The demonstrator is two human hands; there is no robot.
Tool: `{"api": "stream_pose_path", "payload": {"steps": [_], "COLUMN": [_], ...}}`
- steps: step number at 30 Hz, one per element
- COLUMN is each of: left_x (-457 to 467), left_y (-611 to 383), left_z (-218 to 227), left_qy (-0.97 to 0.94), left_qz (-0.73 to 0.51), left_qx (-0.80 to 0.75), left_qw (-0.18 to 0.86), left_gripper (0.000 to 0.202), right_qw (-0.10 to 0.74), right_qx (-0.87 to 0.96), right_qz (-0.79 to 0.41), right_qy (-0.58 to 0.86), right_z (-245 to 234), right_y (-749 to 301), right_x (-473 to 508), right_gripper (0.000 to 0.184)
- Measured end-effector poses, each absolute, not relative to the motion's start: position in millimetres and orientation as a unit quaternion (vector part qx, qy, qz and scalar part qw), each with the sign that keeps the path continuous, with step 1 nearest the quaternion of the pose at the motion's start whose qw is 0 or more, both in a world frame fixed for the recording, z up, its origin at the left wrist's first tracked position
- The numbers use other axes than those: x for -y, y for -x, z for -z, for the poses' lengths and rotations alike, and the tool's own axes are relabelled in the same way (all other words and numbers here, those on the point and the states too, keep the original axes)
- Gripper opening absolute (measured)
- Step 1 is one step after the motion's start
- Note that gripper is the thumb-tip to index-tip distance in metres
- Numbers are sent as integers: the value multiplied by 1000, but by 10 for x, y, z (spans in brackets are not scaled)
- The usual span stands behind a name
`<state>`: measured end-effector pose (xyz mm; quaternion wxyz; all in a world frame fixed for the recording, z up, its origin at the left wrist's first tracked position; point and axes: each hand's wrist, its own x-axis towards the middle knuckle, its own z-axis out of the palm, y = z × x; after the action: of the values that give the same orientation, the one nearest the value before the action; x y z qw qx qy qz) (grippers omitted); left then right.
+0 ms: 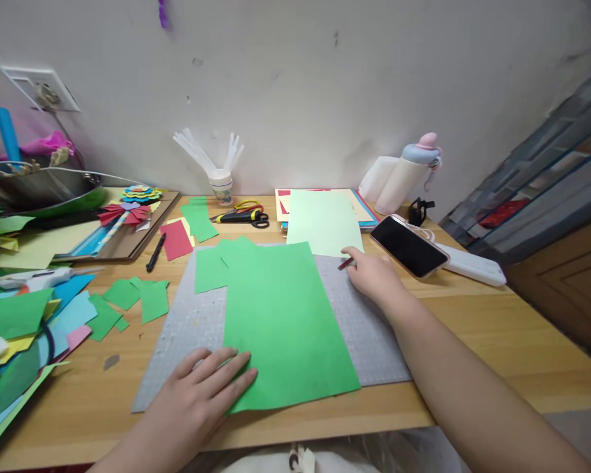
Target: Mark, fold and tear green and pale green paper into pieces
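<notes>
A large green paper sheet (280,328) lies on a grey cutting mat (374,348). My left hand (207,387) rests flat on the sheet's lower left edge, fingers stretched out. Over on the right, my right hand (372,272) is at the mat's far edge, its fingers closed around a slim dark red pencil-like stick (345,263); only one end of it shows. Just beyond that hand is a pale green sheet (322,220) on a stack of coloured paper. Smaller green pieces (211,269) lie at the big sheet's upper left corner, partly covered by it.
Paper scraps (24,328) and a glue gun (34,279) crowd the left side. Toward the wall are a black pen (156,253), scissors (260,220), a yellow-black cutter (236,217) and a cup of white sticks (220,187). A phone (408,246) and bottle (406,174) stand right.
</notes>
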<state>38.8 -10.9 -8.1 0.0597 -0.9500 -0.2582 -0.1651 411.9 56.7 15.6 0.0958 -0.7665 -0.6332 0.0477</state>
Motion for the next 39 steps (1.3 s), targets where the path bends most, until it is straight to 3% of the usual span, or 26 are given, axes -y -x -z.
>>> {"api": "stream_pose_path", "payload": {"steps": [3,5,8,10,13,16,20,24,32,36,39], "left_x": [97,62,-78,-238,-535,-801,-987,-1021,-905,-842,-846], "left_y": [-407,-422,-475,-528,-608,-673,-696,-627,-623,-666,-671], "left_z": [46,-15,-135,-206,-266,-277,-251,-189,-117,-110,-83], "left_qy": [942,935,901,861,809,802,782,742,637,645,688], "left_qz": [194,192,156,122,87,94,112,128,102,93,121], "left_qx": [274,295,368,430,487,488,499,500,427,414,438], "left_qw": [12,-50,-168,-241,-318,-331,-356,-428,-633,-635,-566], "left_gripper": [38,37,27,32,42,36,31,31,47,44,32], "right_qw": [128,191,234,263,217,140,102,102,145,170,175], "right_qx": [702,797,850,855,880,895,883,863,857,856,852], "right_qz": [-90,-158,-69,4,28,9,-1,-4,6,-2,-1], "right_qy": [694,551,468,448,421,423,458,495,495,488,494], "right_z": [-376,-477,-514,-481,-386,-269,-138,-83,-60,-51,-27], "right_y": [-3885,-3696,-3418,-3248,-3009,-2784,-2557,-2472,-2580,-2673,-2705], "right_x": [-257,26,395,528,561,481,325,185,76,103,119], "right_gripper": [44,42,41,39,41,48,57,59,45,41,39]}}
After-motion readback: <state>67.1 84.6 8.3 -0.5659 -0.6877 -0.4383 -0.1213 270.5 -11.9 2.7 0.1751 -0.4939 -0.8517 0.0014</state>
